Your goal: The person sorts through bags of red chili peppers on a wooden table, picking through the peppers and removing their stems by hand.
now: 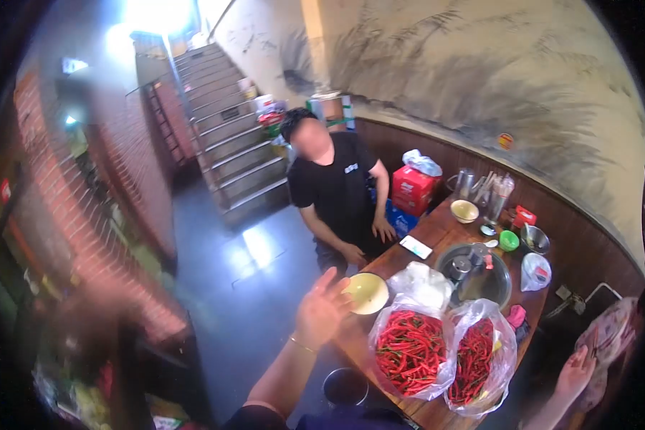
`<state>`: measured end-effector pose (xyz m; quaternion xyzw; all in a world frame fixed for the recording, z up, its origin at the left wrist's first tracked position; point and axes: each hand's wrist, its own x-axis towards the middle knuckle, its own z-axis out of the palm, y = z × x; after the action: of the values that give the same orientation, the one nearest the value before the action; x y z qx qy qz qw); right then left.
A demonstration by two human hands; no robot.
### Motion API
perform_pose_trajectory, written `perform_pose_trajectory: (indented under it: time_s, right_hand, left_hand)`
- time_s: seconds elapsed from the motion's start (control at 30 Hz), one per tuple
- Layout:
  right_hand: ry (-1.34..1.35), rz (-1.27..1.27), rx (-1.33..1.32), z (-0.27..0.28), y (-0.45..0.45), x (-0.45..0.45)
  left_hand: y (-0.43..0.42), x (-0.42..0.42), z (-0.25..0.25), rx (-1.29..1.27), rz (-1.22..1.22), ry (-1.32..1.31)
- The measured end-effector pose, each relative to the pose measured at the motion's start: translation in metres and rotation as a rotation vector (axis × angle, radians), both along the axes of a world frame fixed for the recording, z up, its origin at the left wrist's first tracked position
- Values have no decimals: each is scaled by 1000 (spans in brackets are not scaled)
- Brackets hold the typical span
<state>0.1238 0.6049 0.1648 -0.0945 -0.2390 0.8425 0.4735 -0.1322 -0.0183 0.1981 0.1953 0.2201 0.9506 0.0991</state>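
Note:
My left hand [321, 312], with a thin bracelet at the wrist, is raised with its fingers spread beside a pale yellow bowl [368, 294]. Its fingertips reach the near-left rim; whether they touch it is unclear. Two clear plastic bags full of red chili peppers [411, 351] [471, 358] stand on the wooden table [443, 231]. Far to the right, my right hand [577, 369] has its fingers drawn together beside a floral cloth [610, 333]; a small dark item at the fingertips is too small to name.
Across the table's left side sits a person in black [333, 186]. The table also holds a round metal tray [496, 285], a phone [416, 247], a green bowl [509, 240] and a white bag [419, 285]. A dark bucket [345, 388] stands below; stairs [229, 136] rise behind.

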Motion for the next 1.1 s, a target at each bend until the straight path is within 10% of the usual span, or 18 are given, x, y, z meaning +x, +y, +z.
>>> perform_pose_trajectory:
  time_s: [0.23,0.37,0.5,0.6,0.8,0.93,1.1]
  right_hand:
    - [-82,239,50,73,-22,-20]
    - [-375,331,359,87,-108,-66]
    - [-1107,475,1223,7,-146,-102]
    - [-1050,493,1896,-80,-153,-99]
    - [-1362,1016,1829,-125,-153,-83]
    - [-1096,571,1671,-144,-138,-102]
    - [-1173,366,1796,-158,-119,-139]
  left_hand:
    - [-9,26,0,-51,103,-65]
    - [41,58,0,-500,245,-3]
    - [108,104,-16,-748,-176,76]
    - [127,125,-19,-921,-466,154]
    - [157,138,-26,-950,-513,-41]
    - [209,133,-27,-1038,-409,17]
    - [297,62,-31,-1500,-404,904]
